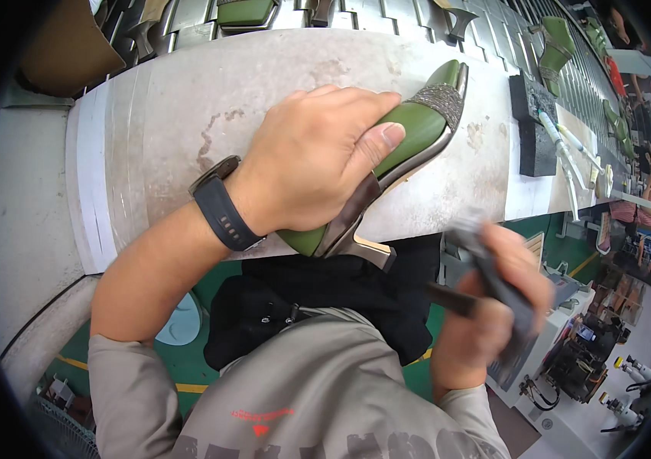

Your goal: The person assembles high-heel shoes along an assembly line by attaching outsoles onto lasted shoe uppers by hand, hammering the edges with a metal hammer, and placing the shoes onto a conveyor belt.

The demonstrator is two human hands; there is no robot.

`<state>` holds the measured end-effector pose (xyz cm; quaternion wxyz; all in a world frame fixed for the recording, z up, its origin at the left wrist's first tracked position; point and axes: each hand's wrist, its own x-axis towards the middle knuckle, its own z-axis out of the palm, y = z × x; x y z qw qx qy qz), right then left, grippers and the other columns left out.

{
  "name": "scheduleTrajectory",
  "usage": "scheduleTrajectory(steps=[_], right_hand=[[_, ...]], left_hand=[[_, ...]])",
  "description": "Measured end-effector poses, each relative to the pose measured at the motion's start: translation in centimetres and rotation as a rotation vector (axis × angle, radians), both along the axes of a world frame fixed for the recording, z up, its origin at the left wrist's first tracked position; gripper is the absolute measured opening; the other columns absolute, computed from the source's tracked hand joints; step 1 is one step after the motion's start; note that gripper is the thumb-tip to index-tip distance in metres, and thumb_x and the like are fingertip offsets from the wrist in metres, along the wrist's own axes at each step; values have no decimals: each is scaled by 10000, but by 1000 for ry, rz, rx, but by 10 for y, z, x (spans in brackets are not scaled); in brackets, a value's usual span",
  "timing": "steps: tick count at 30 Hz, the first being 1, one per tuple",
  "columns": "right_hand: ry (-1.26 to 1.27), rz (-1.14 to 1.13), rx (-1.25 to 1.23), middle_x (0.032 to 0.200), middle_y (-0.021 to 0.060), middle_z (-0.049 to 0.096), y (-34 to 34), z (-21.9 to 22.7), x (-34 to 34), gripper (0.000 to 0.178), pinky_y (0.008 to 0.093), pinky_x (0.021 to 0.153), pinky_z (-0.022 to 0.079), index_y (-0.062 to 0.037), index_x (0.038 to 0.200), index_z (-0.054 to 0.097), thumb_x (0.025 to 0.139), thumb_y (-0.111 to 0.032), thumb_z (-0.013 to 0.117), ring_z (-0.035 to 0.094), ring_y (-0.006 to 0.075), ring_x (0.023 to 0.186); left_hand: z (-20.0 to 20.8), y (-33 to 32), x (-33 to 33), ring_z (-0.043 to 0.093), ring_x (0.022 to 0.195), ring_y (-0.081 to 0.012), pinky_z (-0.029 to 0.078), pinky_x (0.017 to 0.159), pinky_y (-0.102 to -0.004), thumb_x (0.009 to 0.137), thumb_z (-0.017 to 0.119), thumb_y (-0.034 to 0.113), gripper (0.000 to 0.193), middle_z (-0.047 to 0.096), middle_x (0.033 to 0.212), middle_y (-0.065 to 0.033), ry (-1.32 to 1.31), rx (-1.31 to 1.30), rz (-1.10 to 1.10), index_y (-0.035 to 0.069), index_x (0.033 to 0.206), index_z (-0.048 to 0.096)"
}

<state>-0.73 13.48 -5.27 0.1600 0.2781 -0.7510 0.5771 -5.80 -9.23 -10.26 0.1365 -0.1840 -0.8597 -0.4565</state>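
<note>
My left hand [318, 149], with a watch on its wrist, is wrapped over a high-heeled shoe [417, 130] and presses it down on the pale worktop. The shoe is green inside, with a glittery grey band near the toe, and lies tilted on its side. Its toe points to the far right, while its slim heel [375, 251] sticks out past the near edge. Part of the middle is hidden under my fingers. Right of the heel, clear of the shoe, my right hand [493, 298] grips a dark hand tool [493, 279]; motion blur hides its exact kind.
The pale worktop [165, 115] has a near edge in front of my body. At its right end a black block [532, 126] stands beside white brushes or sticks [566, 157]. Behind runs a slatted metal conveyor [386, 17] carrying more green shoes. Brown material [69, 50] sits far left.
</note>
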Motion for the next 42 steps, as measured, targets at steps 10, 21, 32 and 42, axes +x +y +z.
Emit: scheduleTrajectory(steps=[10, 21, 32, 42], right_hand=[[-15, -3, 21, 1130, 268, 755, 0, 6, -11, 335, 461, 966, 592, 61, 1141, 696, 842, -49, 797, 754, 384, 1057], [-51, 84, 197, 1098, 190, 781, 13, -19, -49, 282, 370, 897, 604, 24, 1125, 727, 849, 16, 788, 773, 288, 998], [-467, -219, -107, 1022, 92, 783, 53, -38, -73, 164, 287, 896, 535, 19, 1077, 765, 954, -87, 744, 702, 145, 959], [-45, 192, -473, 1256, 264, 710, 44, 82, -21, 349, 483, 1100, 525, 48, 1223, 653, 941, -139, 739, 691, 388, 1216]], left_hand=[[-1, -9, -2, 687, 1074, -421, 533, 953, -428, 1072, 569, 201, 373, 725, 1182, -251, -26, 12, 7, -56, 1322, 671], [15, -6, -10, 675, 1108, -413, 519, 994, -428, 1040, 638, 287, 498, 704, 1197, -275, -94, -33, -30, -92, 1362, 615], [101, 10, -17, 595, 1297, -328, 468, 1119, -429, 766, 908, 281, 1072, 543, 1478, -234, 200, 41, 15, -72, 1590, 321], [122, 51, 1, 612, 1224, -247, 469, 1065, -384, 764, 843, 98, 759, 643, 1275, -151, 262, 252, -172, 29, 1405, 441]])
